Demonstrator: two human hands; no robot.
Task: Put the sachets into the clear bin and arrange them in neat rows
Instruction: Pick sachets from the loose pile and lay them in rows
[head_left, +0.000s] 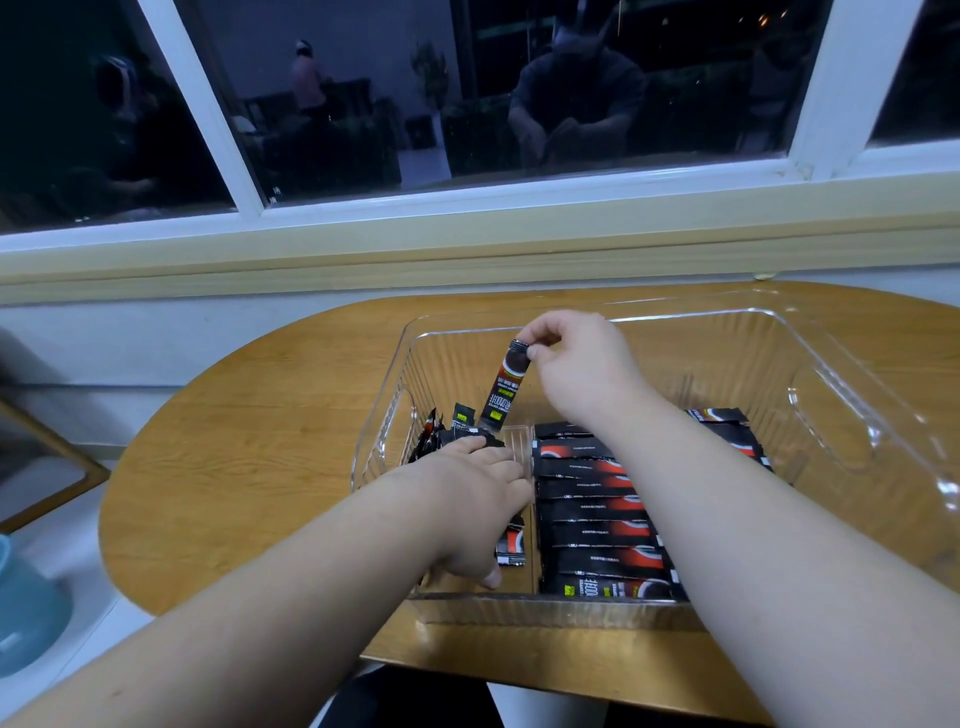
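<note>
A clear ribbed bin (810, 374) stands on the oval wooden table (249, 447). A neat row of black-and-red sachets (597, 514) lies flat in the bin's middle, overlapping one another. My right hand (576, 364) pinches the top of one sachet (506, 387) and holds it hanging upright above the bin's left part. My left hand (478, 499) reaches into the bin's left side, its fingers lying on a loose bunch of sachets (447, 431); another sachet (511, 545) shows under the palm. More sachets (727, 426) lie behind my right forearm.
The bin's right half holds nothing visible. A window sill and dark window run along the table's far side. A light blue object (26, 613) sits on a white surface at the lower left. A framed panel (47, 467) leans at the left.
</note>
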